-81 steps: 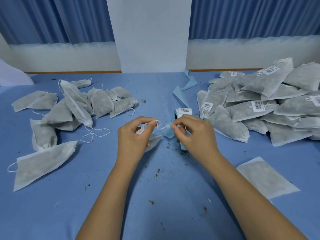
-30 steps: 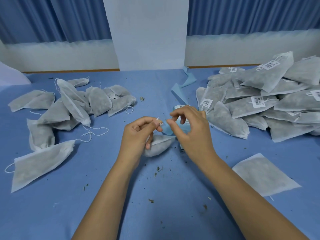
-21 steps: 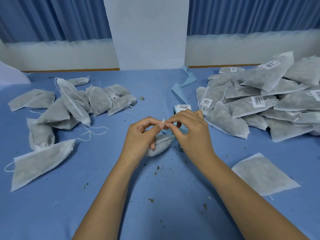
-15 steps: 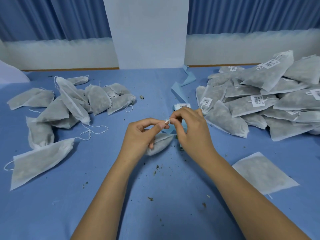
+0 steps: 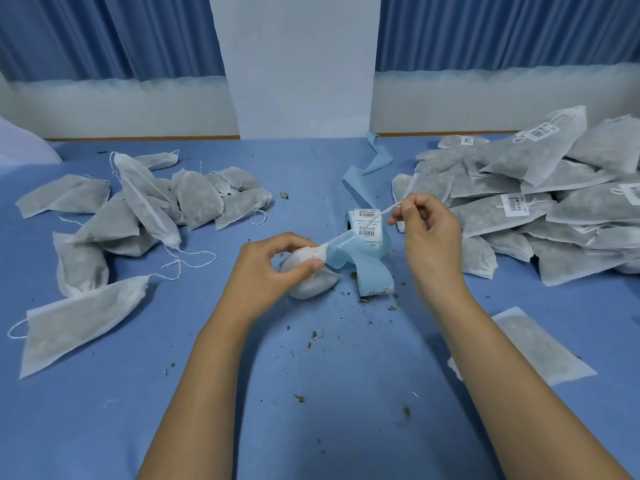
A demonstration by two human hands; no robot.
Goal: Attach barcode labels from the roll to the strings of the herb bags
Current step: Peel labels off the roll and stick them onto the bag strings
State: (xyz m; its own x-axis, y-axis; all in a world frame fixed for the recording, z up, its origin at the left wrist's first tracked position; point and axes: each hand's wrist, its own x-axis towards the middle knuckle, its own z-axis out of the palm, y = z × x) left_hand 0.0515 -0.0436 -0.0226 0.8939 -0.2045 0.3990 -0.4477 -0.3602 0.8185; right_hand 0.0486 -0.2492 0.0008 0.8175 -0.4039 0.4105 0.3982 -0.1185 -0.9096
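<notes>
R hand [image 5: 429,233] drew string [image 5: 385,211] from L hand [image 5: 273,268]'s bag [image 5: 311,287].

Even, soft, cool-toned light, faint shadows under forearms, slight motion blur, wide-angle bending at the edges

Bare forearms extended; left hand [image 5: 273,265]: thumb and fingers curled, pinching the neck of a white non-woven herb bag [image 5: 311,285]; right hand [image 5: 429,233]: held higher, thumb and forefinger pinching a thin white string [image 5: 381,212]; other fingers curled
</notes>
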